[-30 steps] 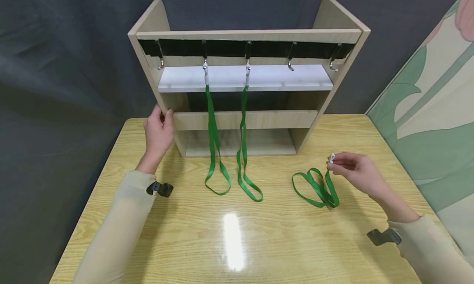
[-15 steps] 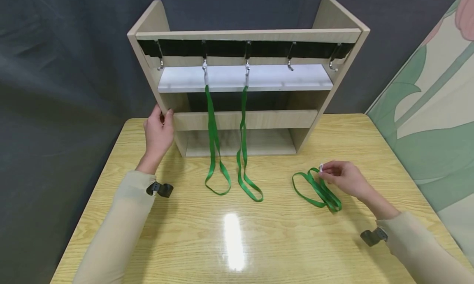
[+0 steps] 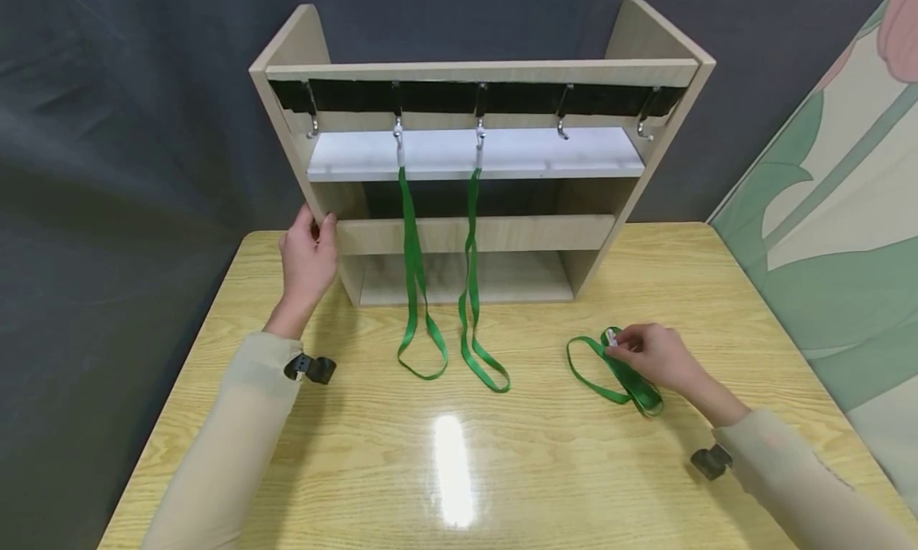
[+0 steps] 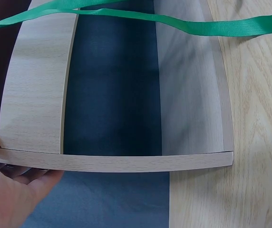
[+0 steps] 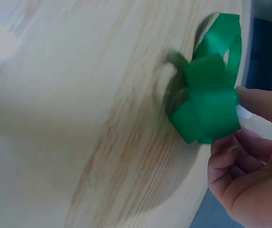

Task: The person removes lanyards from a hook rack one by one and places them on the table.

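My left hand (image 3: 308,259) grips the left side panel of a small wooden shelf rack (image 3: 473,233); in the left wrist view the thumb lies on one face of the panel (image 4: 126,161) and the fingers on the other. At the right, my right hand (image 3: 656,357) pinches the white end piece (image 3: 611,338) of a green lanyard (image 3: 598,386), whose loops lie bunched on the table. Close up in the right wrist view, folded green strap (image 5: 212,99) hangs at the fingertips. Two more lanyards, a left one (image 3: 412,255) and a right one (image 3: 470,271), hang from hooks on the rack.
Metal hooks line a black strip (image 3: 523,98) across the rack's top; a left-end hook (image 3: 312,123) and two right-hand hooks (image 3: 562,127) hold nothing. The hanging straps reach down onto the wooden table (image 3: 344,454). Dark cloth (image 3: 129,135) stands behind, and a patterned panel (image 3: 846,239) at right.
My right hand has moved left and slightly nearer, carrying the lanyard's white end over its own loops, which have bunched closer together. My left hand stays on the rack's side panel.
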### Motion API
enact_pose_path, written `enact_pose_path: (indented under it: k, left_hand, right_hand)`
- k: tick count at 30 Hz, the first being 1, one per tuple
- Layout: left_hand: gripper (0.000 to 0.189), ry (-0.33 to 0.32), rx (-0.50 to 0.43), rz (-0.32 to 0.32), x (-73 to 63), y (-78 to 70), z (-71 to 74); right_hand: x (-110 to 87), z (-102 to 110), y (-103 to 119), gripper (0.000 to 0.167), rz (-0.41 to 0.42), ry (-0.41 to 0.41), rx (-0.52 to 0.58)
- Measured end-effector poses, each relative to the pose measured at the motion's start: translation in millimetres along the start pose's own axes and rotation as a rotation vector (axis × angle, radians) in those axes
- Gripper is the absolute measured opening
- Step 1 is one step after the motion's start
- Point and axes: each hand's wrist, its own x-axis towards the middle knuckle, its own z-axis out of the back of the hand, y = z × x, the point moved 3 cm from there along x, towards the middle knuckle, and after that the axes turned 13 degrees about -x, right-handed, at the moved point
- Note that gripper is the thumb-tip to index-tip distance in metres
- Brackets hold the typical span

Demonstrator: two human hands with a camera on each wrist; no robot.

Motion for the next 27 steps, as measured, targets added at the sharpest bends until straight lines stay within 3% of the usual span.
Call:
enact_pose_path:
  k: [8,15,20,27]
  left_hand:
    - [0.030,0.005,-0.001,-0.016,0.9,-1.1,-1.0]
    - [0.029,-0.005,0.004,-0.018,0.2,-1.6,-0.2]
    - [0.029,-0.006,0.000,-0.013,0.1,-1.4,0.3]
    - [0.031,-0.010,-0.001,0.001,1.1,1.5,-0.8]
  right_hand:
    - [0.5,-4.0,1.9,0.026,0.004,0.003,-0.059]
    - [1.5,5.7,4.4,0.028,0.007,-0.032,-0.085]
    - [2.2,17.6,13.2,0.029,0.015,-0.048,-0.063]
    - [6.2,31.3,36.5,0.027,0.098,-0.118,0.011]
